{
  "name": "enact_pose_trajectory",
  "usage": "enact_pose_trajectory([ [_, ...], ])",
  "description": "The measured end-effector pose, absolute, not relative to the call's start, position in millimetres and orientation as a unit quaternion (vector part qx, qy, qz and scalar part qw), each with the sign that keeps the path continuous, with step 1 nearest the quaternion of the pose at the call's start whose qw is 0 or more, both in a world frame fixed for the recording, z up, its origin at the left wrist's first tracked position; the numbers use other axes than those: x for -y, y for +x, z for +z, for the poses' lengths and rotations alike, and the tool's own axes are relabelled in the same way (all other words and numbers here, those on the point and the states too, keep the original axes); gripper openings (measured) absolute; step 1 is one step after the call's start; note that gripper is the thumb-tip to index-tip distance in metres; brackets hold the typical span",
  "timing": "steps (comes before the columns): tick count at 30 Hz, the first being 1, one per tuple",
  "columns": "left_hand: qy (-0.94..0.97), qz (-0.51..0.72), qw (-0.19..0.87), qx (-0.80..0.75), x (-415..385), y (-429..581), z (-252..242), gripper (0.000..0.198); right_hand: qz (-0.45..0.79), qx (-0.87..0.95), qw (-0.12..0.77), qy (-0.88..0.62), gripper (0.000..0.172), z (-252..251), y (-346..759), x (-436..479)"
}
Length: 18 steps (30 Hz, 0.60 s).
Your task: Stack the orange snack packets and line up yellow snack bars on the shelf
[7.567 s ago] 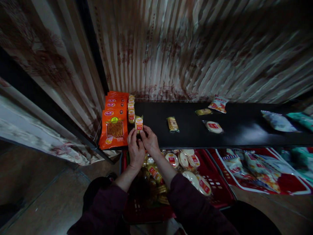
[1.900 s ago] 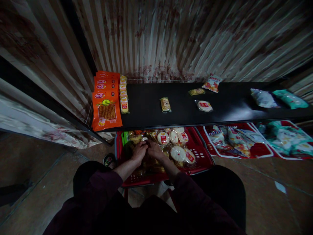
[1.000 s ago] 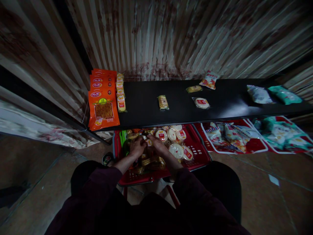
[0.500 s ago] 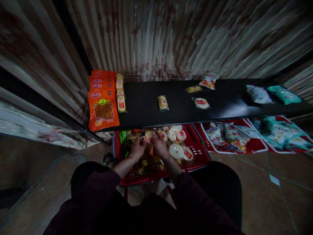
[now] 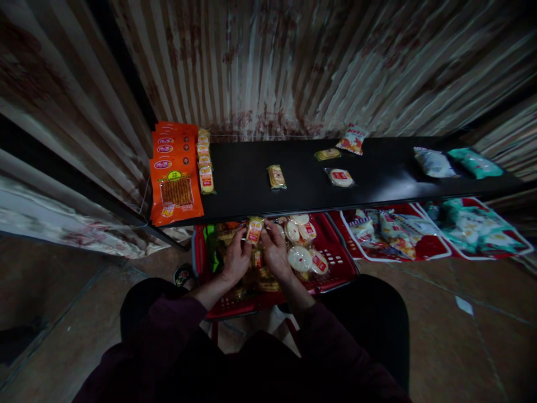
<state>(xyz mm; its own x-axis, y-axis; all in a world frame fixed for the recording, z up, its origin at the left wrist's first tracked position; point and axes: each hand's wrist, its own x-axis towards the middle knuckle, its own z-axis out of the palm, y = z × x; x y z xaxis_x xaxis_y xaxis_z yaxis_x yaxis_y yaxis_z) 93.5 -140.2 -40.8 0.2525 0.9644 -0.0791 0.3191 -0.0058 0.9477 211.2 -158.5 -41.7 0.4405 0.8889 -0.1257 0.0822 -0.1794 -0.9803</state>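
My left hand [image 5: 234, 258] and my right hand [image 5: 274, 252] pinch a small yellow and red snack packet [image 5: 254, 229] between them, held upright just under the front edge of the black shelf [image 5: 377, 193]. Both hands hover over a red basket [image 5: 342, 271] full of round rice crackers and small packets. On the shelf's left end lies a row of like small yellow packets [image 5: 205, 179] beside a stack of orange snack bags [image 5: 176, 190].
Single packets lie spread along the shelf: a yellow one [image 5: 276, 176], a round cracker [image 5: 340, 177], a red-white bag [image 5: 352, 139], pale and green bags at far right [image 5: 434, 162]. Red trays of bags [image 5: 390, 232] sit under the shelf. A striped curtain hangs behind.
My hands left the shelf and dug in the basket; over the last second they have come up out of it with one small packet held between them.
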Motion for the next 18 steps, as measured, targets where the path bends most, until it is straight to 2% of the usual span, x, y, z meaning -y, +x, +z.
enact_pose_trajectory([
  [10, 0.633, 0.420, 0.460, -0.460, 136, 92, -40, 0.040, 0.372, 0.326, 0.623, -0.606, 0.043, -27, 201, 150],
  [18, 0.627, 0.447, 0.454, -0.448, 134, 90, -35, 0.040, 0.387, 0.338, 0.635, -0.577, 0.035, -22, 199, 146],
])
